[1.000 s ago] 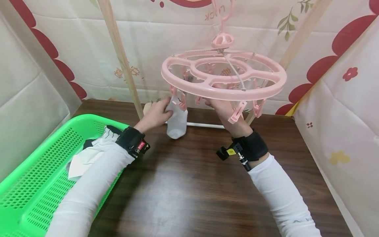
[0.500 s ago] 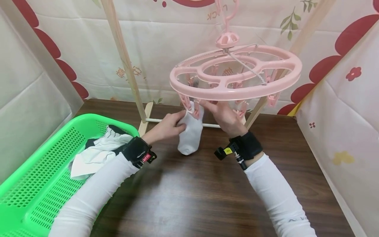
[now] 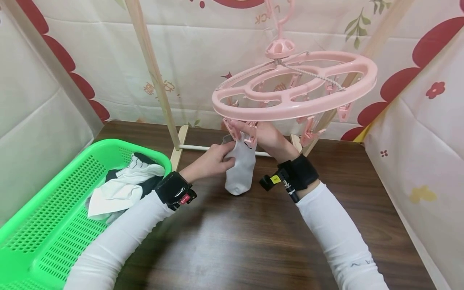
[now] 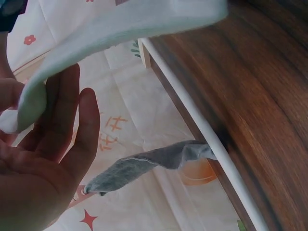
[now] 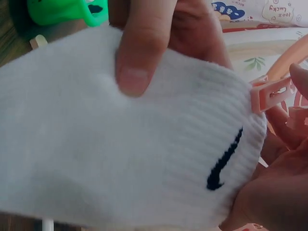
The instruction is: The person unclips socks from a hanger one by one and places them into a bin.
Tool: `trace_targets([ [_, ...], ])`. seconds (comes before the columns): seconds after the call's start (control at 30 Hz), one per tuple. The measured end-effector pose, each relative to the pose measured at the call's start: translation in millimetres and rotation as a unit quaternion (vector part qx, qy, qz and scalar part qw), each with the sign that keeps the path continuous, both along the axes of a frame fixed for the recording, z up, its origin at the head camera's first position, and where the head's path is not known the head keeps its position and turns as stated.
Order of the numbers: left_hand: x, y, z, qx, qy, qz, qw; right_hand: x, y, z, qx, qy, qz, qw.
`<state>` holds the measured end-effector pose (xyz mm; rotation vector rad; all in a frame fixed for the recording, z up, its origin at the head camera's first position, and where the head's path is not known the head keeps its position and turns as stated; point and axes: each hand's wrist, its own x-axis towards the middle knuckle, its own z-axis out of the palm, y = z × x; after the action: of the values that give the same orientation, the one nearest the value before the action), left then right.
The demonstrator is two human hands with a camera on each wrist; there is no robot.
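Note:
A white sock (image 3: 241,173) with a black swoosh on its ribbed cuff hangs below the near left rim of a round pink clip hanger (image 3: 293,114). My left hand (image 3: 212,161) pinches the sock between thumb and fingers, just below the cuff. At the cuff's top edge, my right hand (image 3: 272,141) grips a pink clothespin (image 5: 269,95), its thumb on the clip and other fingers behind the cuff. The clothespin's tip overlaps the cuff edge in the right wrist view. Behind, a grey sock (image 4: 139,168) hangs in the left wrist view.
A green basket (image 3: 119,143) at the left holds crumpled white and dark cloth items (image 3: 123,183). Wooden posts (image 3: 154,76) and a white crossbar (image 3: 193,148) stand behind the hands on the brown table (image 3: 224,241). Several other pink clips (image 3: 309,131) dangle from the hanger.
Both hands have come together at the sock; the left hand and sock moved right and nearer. The hanger has turned and tilted, its left side now lower.

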<state>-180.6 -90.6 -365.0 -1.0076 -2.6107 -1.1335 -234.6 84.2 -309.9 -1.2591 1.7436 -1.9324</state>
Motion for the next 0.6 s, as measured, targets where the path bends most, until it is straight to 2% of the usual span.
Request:
trace_targets([
  [0.13, 1.1, 0.2, -1.2, 0.001, -0.010, -0.004, 0.9999, 3.3, 0, 0.1, 0.001, -0.027, -0.020, 0.9994],
  [0.23, 2.2, -0.2, -1.4, -0.003, -0.013, -0.006, 0.9999, 3.5, -1, -1.0, -0.013, -0.030, 0.000, 0.9995],
  [0.4, 2.9, -1.4, -3.5, -0.003, 0.016, -0.012, 0.9998, 4.2, -3, -1.6, -0.043, -0.013, 0.046, 0.9979],
  [0.6, 4.8, -3.3, -10.8, -0.031, 0.027, -0.034, 0.9986, 9.2, 1, -2.6, -0.051, -0.053, 0.031, 0.9968],
])
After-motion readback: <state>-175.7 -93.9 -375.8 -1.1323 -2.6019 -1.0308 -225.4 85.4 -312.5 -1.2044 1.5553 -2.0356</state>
